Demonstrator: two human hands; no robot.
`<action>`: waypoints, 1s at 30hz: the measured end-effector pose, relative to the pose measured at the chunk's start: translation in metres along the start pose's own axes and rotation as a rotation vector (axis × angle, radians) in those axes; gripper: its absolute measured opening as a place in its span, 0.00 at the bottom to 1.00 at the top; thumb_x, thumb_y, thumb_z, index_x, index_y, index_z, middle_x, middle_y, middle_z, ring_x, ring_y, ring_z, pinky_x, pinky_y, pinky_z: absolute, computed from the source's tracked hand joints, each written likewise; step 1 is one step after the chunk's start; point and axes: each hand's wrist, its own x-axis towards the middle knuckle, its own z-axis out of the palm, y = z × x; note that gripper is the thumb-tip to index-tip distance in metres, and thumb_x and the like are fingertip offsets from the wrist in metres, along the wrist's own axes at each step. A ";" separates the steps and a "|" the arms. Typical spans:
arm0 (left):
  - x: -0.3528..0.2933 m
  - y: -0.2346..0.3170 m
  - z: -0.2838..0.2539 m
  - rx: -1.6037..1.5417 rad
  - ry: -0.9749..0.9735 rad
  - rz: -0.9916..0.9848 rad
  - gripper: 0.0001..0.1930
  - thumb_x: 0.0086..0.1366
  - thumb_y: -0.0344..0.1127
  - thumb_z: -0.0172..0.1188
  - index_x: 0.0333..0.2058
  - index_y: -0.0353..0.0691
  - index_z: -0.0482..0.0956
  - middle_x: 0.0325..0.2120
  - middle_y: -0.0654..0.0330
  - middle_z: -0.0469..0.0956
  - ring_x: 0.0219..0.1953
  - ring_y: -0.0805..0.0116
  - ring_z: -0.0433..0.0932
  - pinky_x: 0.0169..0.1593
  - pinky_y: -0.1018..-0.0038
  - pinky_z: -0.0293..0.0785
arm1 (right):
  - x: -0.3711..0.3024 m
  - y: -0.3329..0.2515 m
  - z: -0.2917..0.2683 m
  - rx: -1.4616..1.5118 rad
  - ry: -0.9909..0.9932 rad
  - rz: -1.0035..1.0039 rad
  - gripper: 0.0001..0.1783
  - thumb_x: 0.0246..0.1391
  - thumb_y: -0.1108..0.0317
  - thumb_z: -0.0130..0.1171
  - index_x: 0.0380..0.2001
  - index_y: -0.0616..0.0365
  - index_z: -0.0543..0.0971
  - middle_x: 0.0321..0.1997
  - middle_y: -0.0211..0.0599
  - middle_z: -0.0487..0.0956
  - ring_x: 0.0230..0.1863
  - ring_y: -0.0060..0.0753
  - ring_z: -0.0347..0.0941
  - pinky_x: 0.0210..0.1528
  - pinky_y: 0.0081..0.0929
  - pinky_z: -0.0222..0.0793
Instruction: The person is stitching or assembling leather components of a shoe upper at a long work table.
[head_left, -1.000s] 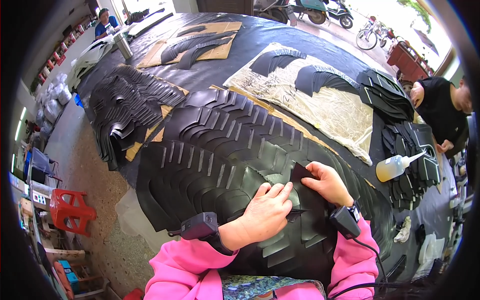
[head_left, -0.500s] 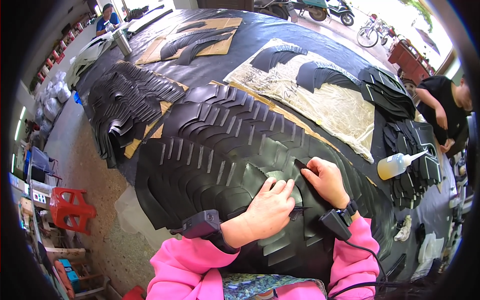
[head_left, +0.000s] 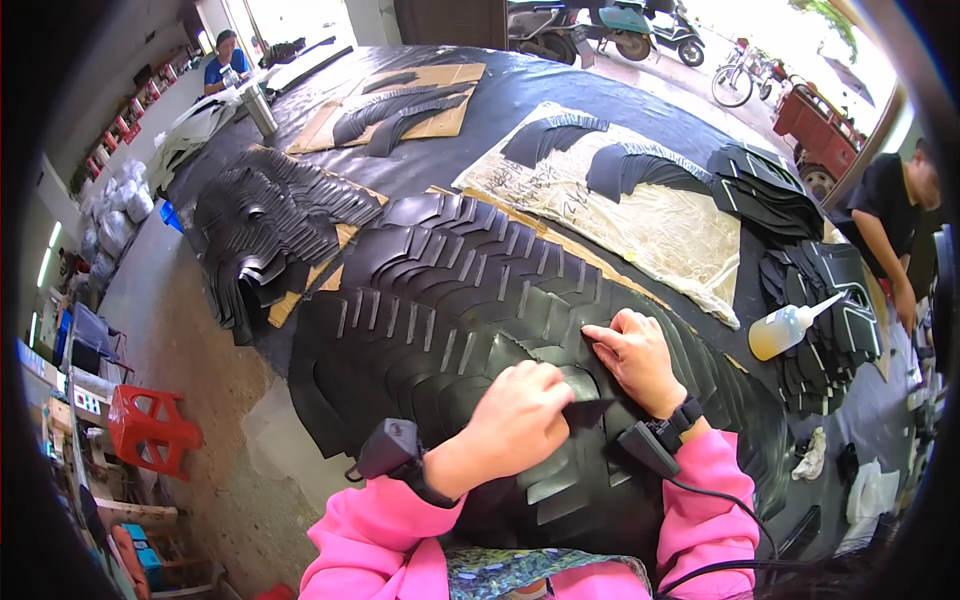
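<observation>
Left hand [head_left: 510, 422] closed on a flat, dark, pointed piece [head_left: 588, 412] — right hand [head_left: 642, 362] pinching or not, cannot tell; beneath both, overlapping black leather-like sheets [head_left: 425, 370] — presumably fanned to expose each edge

Behind the broad spread of overlapping flat black sheets [head_left: 370, 355] lies a rectangular wrinkled cream sheet [head_left: 690, 245] bearing fanned black stacks [head_left: 645, 170]; right of the spread, a translucent plastic squeeze bottle [head_left: 778, 334]; left of the spread, on the floor [head_left: 225, 375], a red plastic stool [head_left: 126, 420].

The left hand [head_left: 515, 415], flatter before, has curled (seemingly pinching a dark piece [head_left: 588, 413]).
</observation>
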 end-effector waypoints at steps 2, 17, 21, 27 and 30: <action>-0.008 0.004 -0.018 -0.187 0.118 -0.122 0.09 0.46 0.26 0.53 0.30 0.35 0.74 0.33 0.54 0.74 0.35 0.57 0.72 0.39 0.73 0.69 | -0.004 0.001 0.001 -0.028 0.005 -0.009 0.11 0.42 0.68 0.58 0.33 0.45 0.78 0.24 0.29 0.66 0.31 0.31 0.64 0.35 0.28 0.56; -0.042 0.003 -0.014 -1.574 0.101 -0.302 0.22 0.68 0.47 0.37 0.55 0.40 0.57 0.43 0.63 0.66 0.44 0.77 0.67 0.44 0.77 0.68 | 0.000 -0.111 -0.061 0.700 -0.204 0.173 0.20 0.36 0.70 0.67 0.34 0.61 0.70 0.26 0.29 0.69 0.24 0.18 0.65 0.26 0.16 0.63; -0.046 0.013 -0.023 -1.350 0.075 -0.355 0.21 0.67 0.48 0.39 0.52 0.40 0.59 0.43 0.63 0.65 0.44 0.77 0.67 0.46 0.78 0.67 | -0.003 -0.113 -0.057 0.673 -0.215 0.191 0.19 0.36 0.69 0.66 0.32 0.61 0.71 0.24 0.30 0.69 0.24 0.20 0.66 0.26 0.17 0.63; -0.049 0.009 -0.014 -1.372 0.175 -0.236 0.20 0.63 0.39 0.52 0.50 0.38 0.61 0.43 0.64 0.68 0.45 0.76 0.66 0.50 0.77 0.63 | -0.005 -0.120 -0.059 0.612 -0.132 -0.071 0.24 0.34 0.61 0.67 0.34 0.60 0.70 0.27 0.36 0.71 0.27 0.34 0.69 0.30 0.28 0.66; -0.050 0.013 -0.012 -1.374 0.159 -0.285 0.20 0.61 0.43 0.54 0.46 0.36 0.64 0.39 0.64 0.69 0.44 0.76 0.67 0.50 0.77 0.63 | -0.008 -0.124 -0.060 0.503 -0.085 -0.154 0.23 0.36 0.61 0.65 0.35 0.59 0.69 0.28 0.38 0.70 0.30 0.41 0.68 0.33 0.31 0.65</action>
